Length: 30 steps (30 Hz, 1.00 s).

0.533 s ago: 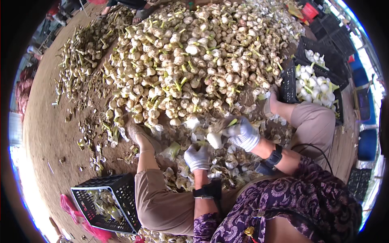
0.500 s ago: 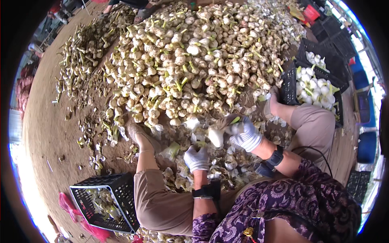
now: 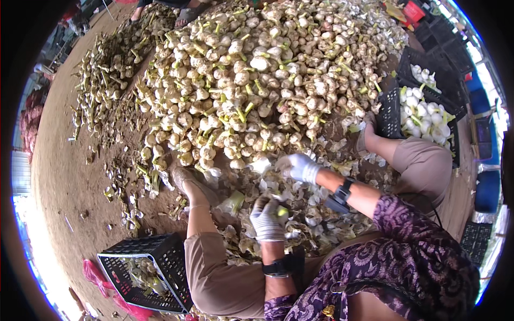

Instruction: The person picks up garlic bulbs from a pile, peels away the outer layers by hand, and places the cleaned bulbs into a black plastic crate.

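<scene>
My left hand [image 3: 266,220], in a white knitted glove with darkened fingertips, is closed low over the loose skins between my legs. A pale green stem end [image 3: 282,212] sticks out beside its fingers; the garlic bulb it seems to belong to is mostly hidden by the glove. Farther forward, at the near edge of the big garlic pile [image 3: 241,91], is my gloved right hand [image 3: 298,167]. Motion smears its fingers, and I cannot make out anything in them. Papery garlic skins [image 3: 316,214] lie beneath both hands.
A black crate [image 3: 428,115] of cleaned white garlic stands beyond my right knee. At the lower left a tilted black crate [image 3: 144,273] holds skins, with red netting [image 3: 96,273] beside it. Another person's foot [image 3: 187,16] shows behind the pile. Blue bins [image 3: 486,192] line the right side.
My right hand has moved left and no longer shows the white garlic bulb it held. My left hand has shifted slightly right, and a green stem end now shows beside it.
</scene>
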Available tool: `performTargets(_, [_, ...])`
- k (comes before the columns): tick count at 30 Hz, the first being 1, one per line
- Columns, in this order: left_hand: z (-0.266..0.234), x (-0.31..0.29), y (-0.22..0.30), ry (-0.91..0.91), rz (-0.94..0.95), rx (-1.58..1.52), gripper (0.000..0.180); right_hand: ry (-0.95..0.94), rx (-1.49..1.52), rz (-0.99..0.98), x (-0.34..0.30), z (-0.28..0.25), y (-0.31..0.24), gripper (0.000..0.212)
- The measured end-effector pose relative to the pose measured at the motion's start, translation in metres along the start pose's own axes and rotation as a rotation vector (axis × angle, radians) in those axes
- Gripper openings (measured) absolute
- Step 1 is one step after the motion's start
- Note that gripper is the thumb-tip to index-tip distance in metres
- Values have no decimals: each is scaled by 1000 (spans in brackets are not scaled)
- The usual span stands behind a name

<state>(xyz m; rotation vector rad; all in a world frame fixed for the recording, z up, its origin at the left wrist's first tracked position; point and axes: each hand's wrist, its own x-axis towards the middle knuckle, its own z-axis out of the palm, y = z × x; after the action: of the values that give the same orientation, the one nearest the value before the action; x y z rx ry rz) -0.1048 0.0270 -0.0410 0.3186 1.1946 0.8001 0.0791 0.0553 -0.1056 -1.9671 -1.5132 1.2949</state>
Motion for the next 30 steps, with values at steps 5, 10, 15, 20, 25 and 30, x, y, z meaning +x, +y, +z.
performTargets(5, [14,-13,12,-145,-78,272,11,-110,-333,251,28,54,9,44])
performTargets(10, [21,-11,9,-217,-22,246,17,-123,-288,-414,6,156,112,39])
performTargets(15, [8,-6,11,-128,-60,283,25,-435,-84,54,48,97,15,34])
performTargets(20, [16,-2,5,-173,65,317,36,70,-1074,-435,92,64,-4,33])
performTargets(25, [6,3,5,-38,45,126,36,-180,-1056,-482,96,38,-24,28])
performTargets(30, [-1,12,0,106,226,149,43,-93,94,71,34,2,-50,61])
